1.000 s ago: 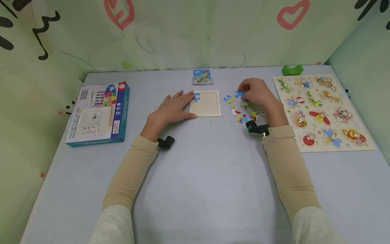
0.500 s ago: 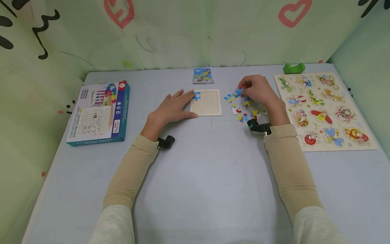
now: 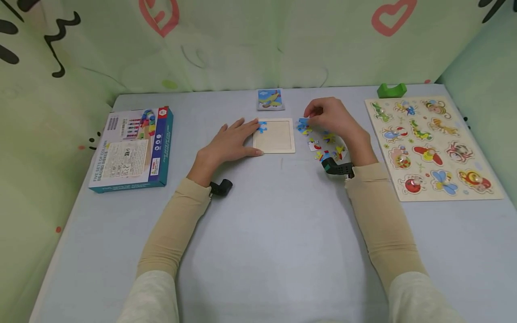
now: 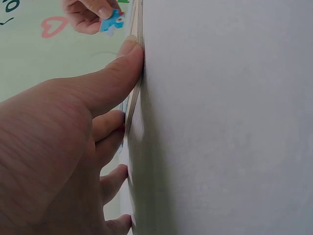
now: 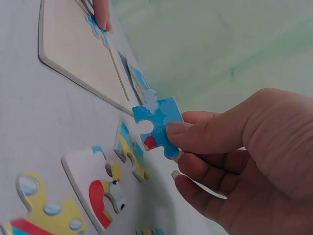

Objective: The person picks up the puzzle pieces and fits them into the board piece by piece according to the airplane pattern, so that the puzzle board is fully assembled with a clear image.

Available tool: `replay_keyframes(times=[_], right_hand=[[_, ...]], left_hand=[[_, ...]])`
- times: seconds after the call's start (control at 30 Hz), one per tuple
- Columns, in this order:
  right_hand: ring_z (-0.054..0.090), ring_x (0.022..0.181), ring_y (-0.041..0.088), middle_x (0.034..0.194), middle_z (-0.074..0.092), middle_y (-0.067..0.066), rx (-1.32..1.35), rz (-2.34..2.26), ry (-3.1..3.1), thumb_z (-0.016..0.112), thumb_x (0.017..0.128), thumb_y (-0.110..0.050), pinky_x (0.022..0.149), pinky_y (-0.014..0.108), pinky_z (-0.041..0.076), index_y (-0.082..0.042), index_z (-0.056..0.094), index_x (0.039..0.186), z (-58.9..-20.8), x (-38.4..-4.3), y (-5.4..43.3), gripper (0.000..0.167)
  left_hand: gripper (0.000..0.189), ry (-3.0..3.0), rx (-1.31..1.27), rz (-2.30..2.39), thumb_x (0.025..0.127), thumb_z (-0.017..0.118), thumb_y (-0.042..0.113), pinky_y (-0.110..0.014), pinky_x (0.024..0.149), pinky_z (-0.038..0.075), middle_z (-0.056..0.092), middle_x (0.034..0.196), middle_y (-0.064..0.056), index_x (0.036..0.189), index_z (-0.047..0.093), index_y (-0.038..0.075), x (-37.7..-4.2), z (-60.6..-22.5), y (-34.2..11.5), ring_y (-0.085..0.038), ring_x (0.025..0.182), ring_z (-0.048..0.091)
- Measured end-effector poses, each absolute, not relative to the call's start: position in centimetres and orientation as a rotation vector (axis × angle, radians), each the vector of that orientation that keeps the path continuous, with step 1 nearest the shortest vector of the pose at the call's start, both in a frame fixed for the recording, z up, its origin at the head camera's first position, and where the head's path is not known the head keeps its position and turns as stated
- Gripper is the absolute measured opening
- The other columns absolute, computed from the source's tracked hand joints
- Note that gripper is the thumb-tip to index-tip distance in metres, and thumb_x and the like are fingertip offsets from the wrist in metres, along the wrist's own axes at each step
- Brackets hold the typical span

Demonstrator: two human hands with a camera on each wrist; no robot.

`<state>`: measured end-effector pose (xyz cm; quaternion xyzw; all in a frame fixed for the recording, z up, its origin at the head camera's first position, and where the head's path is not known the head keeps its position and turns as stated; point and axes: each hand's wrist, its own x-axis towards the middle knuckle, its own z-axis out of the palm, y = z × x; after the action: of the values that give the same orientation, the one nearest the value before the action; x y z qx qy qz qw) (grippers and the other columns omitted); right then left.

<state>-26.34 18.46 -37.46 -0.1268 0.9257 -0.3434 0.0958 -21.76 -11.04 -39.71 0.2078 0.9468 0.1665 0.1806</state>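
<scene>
A small square wooden puzzle tray (image 3: 280, 139) lies mid-table, with a blue puzzle piece (image 3: 262, 127) in its upper left corner. My left hand (image 3: 228, 144) rests along the tray's left side, fingers spread, thumb and fingertips at the rim. Between thumb and fingers, my right hand (image 3: 336, 117) pinches another blue puzzle piece (image 5: 164, 122) with a small red patch. It is raised above the table, to the right of the tray. Below that hand lie several loose pieces, among them a white one with red (image 5: 88, 181) and a yellow one (image 5: 49, 210).
Behind the tray lies a small airplane picture card (image 3: 270, 99). A boxed set (image 3: 129, 150) occupies the left side. On the right is a large insect puzzle board (image 3: 434, 148), with a green curved block (image 3: 392, 91) at its far edge. A green cloth wall hangs behind.
My right hand has lifted the blue piece from among the loose ones and moved slightly left toward the tray. The left hand stays in place at the tray.
</scene>
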Motion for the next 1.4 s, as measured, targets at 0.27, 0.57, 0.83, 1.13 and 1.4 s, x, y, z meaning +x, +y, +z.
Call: replay_keyframes(times=[0.27, 0.57, 0.83, 1.13, 1.4], right_hand=[[0.052, 0.087, 0.022, 0.093, 0.063, 0.012, -0.434, -1.065, 2.717, 0.063, 0.092, -0.005, 0.078, 0.028, 0.042, -0.001, 0.069, 0.099, -38.0, -26.5, 16.6, 0.01], [0.058, 0.084, 0.019, 0.094, 0.067, 0.009, -0.432, -1.201, 2.707, 0.068, 0.093, -0.011, 0.074, 0.023, 0.047, -0.004, 0.07, 0.098, -38.8, -26.5, 15.1, 0.01], [0.057, 0.089, 0.02, 0.099, 0.067, 0.012, -0.421, -1.238, 2.702, 0.067, 0.095, -0.012, 0.078, 0.027, 0.046, -0.003, 0.07, 0.1, -39.4, -26.8, 12.9, 0.012], [0.059, 0.087, 0.02, 0.095, 0.068, 0.013, -0.406, -1.292, 2.716, 0.065, 0.092, -0.007, 0.076, 0.025, 0.046, -0.002, 0.07, 0.098, -39.7, -26.9, 11.4, 0.009], [0.057, 0.084, 0.021, 0.092, 0.068, 0.013, -0.399, -1.212, 2.765, 0.064, 0.09, -0.006, 0.074, 0.027, 0.044, -0.001, 0.07, 0.096, -39.6, -26.7, 10.7, 0.01]], left_hand=[[0.089, 2.661, 0.576, 0.472, 0.091, 0.059, 0.062, -0.057, 0.125, 0.005, 0.014, 0.168, 0.011, 0.161, 0.017, 0.027, -21.7, -39.6, -11.2, -0.024, 0.158, 0.006], [0.088, 2.668, 0.59, 0.468, 0.091, 0.058, 0.063, -0.059, 0.124, 0.006, 0.014, 0.168, 0.01, 0.161, 0.018, 0.027, -21.8, -39.8, -11.3, -0.025, 0.157, 0.007], [0.088, 2.667, 0.597, 0.47, 0.091, 0.057, 0.065, -0.059, 0.124, 0.006, 0.013, 0.168, 0.011, 0.16, 0.018, 0.027, -21.9, -40.1, -11.4, -0.025, 0.157, 0.007], [0.087, 2.68, 0.608, 0.478, 0.092, 0.057, 0.064, -0.06, 0.124, 0.008, 0.015, 0.168, 0.01, 0.16, 0.019, 0.027, -21.9, -39.7, -11.2, -0.025, 0.157, 0.008], [0.087, 2.681, 0.597, 0.464, 0.092, 0.057, 0.064, -0.06, 0.124, 0.008, 0.015, 0.168, 0.009, 0.16, 0.019, 0.026, -21.9, -39.7, -11.2, -0.025, 0.157, 0.008]])
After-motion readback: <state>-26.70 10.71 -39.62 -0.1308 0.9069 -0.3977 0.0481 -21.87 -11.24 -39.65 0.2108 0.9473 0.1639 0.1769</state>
